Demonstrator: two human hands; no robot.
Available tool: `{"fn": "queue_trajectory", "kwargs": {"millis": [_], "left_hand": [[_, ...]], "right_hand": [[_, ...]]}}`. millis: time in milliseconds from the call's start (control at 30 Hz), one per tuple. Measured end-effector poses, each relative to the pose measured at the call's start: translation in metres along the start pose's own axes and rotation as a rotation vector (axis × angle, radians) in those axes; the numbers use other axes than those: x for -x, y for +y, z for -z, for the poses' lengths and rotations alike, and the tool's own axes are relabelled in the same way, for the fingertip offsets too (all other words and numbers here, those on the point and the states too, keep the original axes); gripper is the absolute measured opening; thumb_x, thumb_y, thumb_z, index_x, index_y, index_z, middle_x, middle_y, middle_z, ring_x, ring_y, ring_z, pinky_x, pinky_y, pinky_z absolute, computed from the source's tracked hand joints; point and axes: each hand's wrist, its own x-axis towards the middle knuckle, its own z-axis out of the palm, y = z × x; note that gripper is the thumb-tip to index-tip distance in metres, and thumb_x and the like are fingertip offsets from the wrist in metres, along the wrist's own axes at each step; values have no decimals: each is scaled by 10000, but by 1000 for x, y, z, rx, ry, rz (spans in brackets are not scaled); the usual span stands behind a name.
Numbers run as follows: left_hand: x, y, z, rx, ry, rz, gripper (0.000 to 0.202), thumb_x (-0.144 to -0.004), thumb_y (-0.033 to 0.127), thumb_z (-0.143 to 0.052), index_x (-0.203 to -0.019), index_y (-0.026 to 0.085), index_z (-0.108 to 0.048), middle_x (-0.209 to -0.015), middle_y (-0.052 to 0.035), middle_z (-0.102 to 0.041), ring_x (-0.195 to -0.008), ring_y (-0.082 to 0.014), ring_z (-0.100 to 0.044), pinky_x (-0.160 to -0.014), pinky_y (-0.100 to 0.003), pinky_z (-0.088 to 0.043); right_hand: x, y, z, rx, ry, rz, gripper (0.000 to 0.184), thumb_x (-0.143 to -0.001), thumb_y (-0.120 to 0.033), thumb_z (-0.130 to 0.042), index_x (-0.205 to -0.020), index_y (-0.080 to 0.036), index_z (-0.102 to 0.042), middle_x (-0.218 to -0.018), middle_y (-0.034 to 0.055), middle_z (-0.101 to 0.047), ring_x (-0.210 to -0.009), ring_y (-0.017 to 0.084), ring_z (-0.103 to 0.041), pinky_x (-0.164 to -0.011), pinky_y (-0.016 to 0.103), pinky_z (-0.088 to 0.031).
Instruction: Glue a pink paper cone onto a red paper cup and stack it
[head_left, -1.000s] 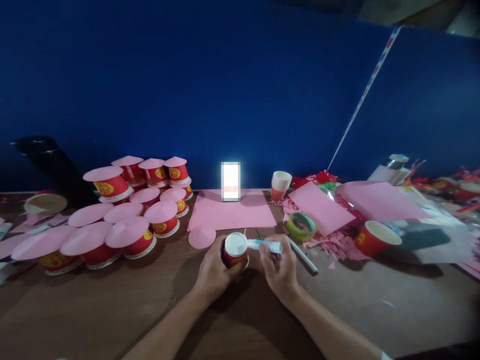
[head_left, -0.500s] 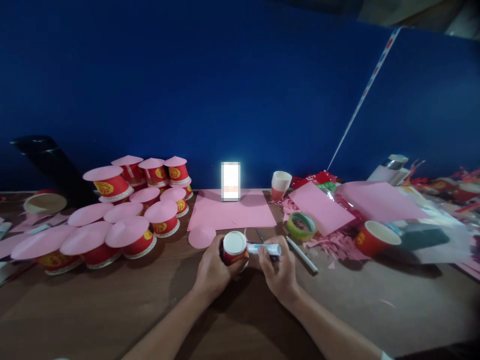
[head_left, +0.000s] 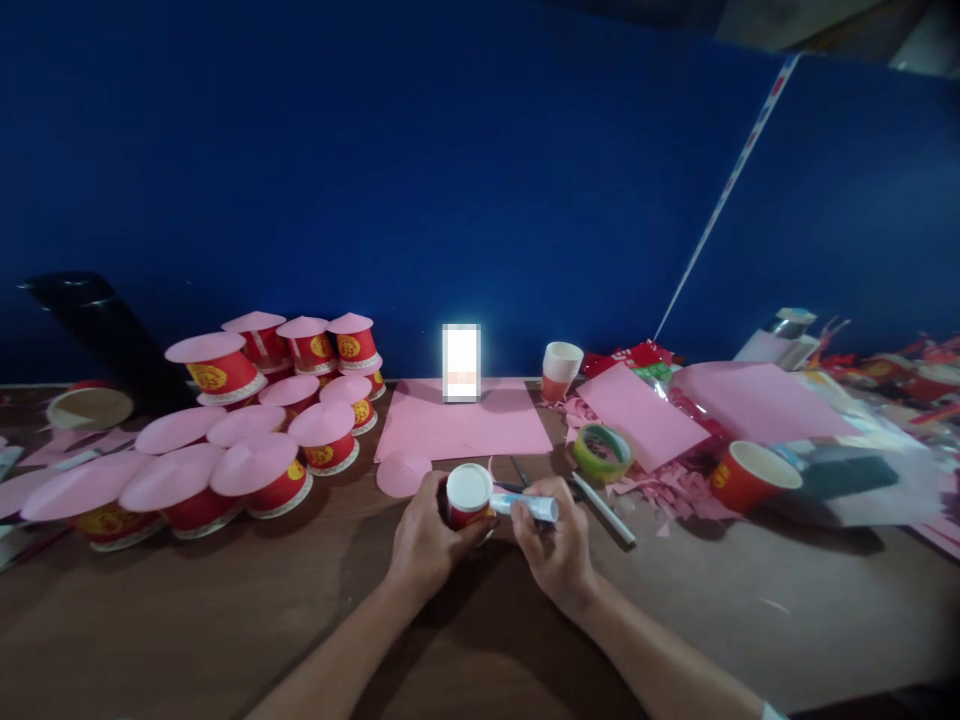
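Observation:
My left hand (head_left: 424, 535) is wrapped round a small red paper cup (head_left: 469, 490), turned upside down with its pale base on top. My right hand (head_left: 559, 540) grips a white and blue glue stick (head_left: 529, 507), whose left end is close against the cup's right side. Whether the tip touches the cup I cannot tell. Just behind my left hand lies a pink paper cone (head_left: 404, 473). A stack of pink paper (head_left: 450, 420) lies flat behind the cup.
On the left stand several red cups with pink cone tops (head_left: 255, 470), some stacked. A bright blurred screen (head_left: 461, 363) leans at the back. To the right are a green tape roll (head_left: 602, 452), a white stick (head_left: 604, 510), a red cup (head_left: 756, 477) and pink paper scraps (head_left: 679, 490).
The glue stick has tilted, its left end dropping lower beside the cup. My right hand has shifted slightly with it, while my left hand and the cup stay almost where they were.

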Motion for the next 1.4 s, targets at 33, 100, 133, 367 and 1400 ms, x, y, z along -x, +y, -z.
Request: {"fn": "queue_trajectory", "kwargs": {"millis": [33, 100, 133, 367, 1400], "left_hand": [[0, 0, 0, -1, 3, 4, 492, -577, 475, -715, -924, 198, -504, -850, -22, -627, -748, -196, -580, -644, -291, -434], [0, 0, 0, -3, 6, 13, 494, -573, 473, -719, -919, 196, -501, -848, -19, -623, -747, -195, -577, -642, -288, -430], [0, 0, 0, -7, 7, 17, 497, -571, 471, -720, -924, 197, -501, -850, -18, -621, -747, -193, -575, -642, -288, -429], [0, -2, -3, -22, 13, 28, 521, -555, 463, -731, -949, 212, -501, -865, -8, -623, -755, -190, -578, -642, -281, -423], [0, 0, -3, -67, 62, -60, 413, -630, 424, -674, -927, 202, -493, -846, -19, -623, -762, -190, -593, -660, -294, -457]], "right_hand": [[0, 0, 1, -2, -6, 1, 103, -817, -206, -538, -815, -197, -435, -638, -36, -483, -500, 89, -477, -490, 198, -399], [-1, 0, 1, -14, -4, -8, 102, -817, -203, -536, -811, -196, -434, -634, -37, -484, -505, 91, -481, -496, 198, -400], [-1, 0, 1, -21, 8, -16, 98, -818, -202, -534, -809, -194, -436, -637, -36, -486, -510, 91, -484, -497, 197, -401], [-3, 2, -2, -69, 73, -77, 71, -833, -200, -526, -827, -190, -456, -646, -32, -500, -511, 91, -480, -502, 195, -407], [-8, 3, -3, -93, 60, -172, 107, -838, -260, -526, -796, -190, -456, -595, -42, -499, -487, 94, -468, -480, 193, -401]]}}
